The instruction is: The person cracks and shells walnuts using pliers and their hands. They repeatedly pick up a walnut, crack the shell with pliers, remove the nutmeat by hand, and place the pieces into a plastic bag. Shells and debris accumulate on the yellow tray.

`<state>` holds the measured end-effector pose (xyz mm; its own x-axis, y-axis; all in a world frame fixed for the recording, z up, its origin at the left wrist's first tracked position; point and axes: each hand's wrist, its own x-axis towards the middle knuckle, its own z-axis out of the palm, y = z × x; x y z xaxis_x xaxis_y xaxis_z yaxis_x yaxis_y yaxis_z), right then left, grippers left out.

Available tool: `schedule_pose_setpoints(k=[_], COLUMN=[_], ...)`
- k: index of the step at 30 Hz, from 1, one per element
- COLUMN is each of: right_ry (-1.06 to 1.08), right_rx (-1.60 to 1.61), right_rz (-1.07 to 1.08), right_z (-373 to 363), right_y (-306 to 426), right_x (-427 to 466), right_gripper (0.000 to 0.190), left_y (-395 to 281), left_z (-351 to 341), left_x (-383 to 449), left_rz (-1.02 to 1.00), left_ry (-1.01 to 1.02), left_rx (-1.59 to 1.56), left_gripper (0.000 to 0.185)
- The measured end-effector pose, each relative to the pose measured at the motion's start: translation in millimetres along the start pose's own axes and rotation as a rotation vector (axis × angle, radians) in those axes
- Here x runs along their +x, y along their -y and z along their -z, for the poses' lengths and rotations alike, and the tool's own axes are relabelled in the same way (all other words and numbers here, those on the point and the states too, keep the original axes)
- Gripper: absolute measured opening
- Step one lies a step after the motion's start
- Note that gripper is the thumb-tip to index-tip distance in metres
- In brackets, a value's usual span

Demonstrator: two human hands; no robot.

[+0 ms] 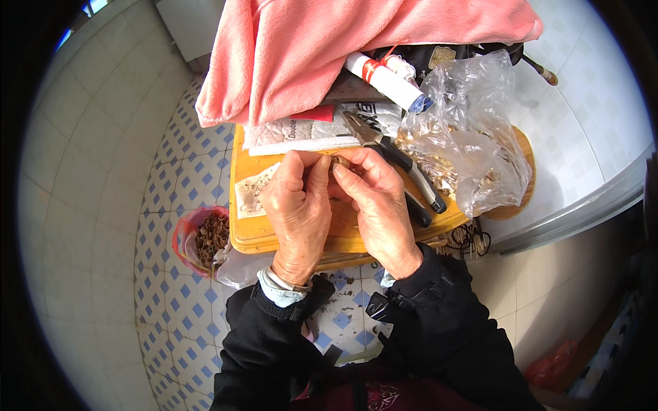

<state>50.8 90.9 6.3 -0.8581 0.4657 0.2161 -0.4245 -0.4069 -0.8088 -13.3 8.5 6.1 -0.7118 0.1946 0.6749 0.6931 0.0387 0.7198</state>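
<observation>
Above the yellow wooden table, my left hand (297,208) and my right hand (379,205) meet fingertip to fingertip. Between them they pinch a small brown piece (339,161), perhaps a nut or seed; the fingers hide most of it. Just right of my right hand lie combination pliers (393,149) with black and grey handles, jaws pointing away from me. Beyond them a clear plastic bag (480,149) covers or holds many pale brown pieces (442,177). A folded whitish cloth (253,195), specked with brown crumbs, lies left of my left hand.
A pink plush cloth (303,56) drapes over the far side. A white roll (385,82) tied with red ribbon and a quilted printed packet (318,133) lie before it. On the tiled floor (180,303), left, stands a red-lined bin (211,236) of brown husks.
</observation>
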Motion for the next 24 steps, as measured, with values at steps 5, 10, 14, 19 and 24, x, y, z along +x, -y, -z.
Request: schedule_pose_setpoints(k=[5,10,14,19,24], right_ry=[0.020,0.045,0.038,0.002,0.033], right_rx=[0.112,0.137,0.145,0.151,0.121], right_rz=[-0.025,-0.096,-0.141,-0.126,-0.134], right_z=[0.9,3.9,5.4,4.2,2.2], right_y=[0.7,5.9,8.2,9.7,11.1], right_x=[-0.1,3.2,3.8,5.1,5.1], right_gripper=[0.016,0.022,0.025,0.020,0.019], left_y=[4.9,-1.4,-3.2,-5.9,-7.1], left_z=[1.6,12.1,24.4,35.0,31.3], left_x=[6.9,7.9,21.1,27.9,24.5], left_rz=[0.046,0.424,0.519,0.598,0.535], left_ry=[-0.017,0.050,0.077,0.170,0.224], left_rx=[-0.109,-0.442,-0.460,-0.446,-0.435], left_gripper=[0.008,0.007,0.005,0.007,0.011])
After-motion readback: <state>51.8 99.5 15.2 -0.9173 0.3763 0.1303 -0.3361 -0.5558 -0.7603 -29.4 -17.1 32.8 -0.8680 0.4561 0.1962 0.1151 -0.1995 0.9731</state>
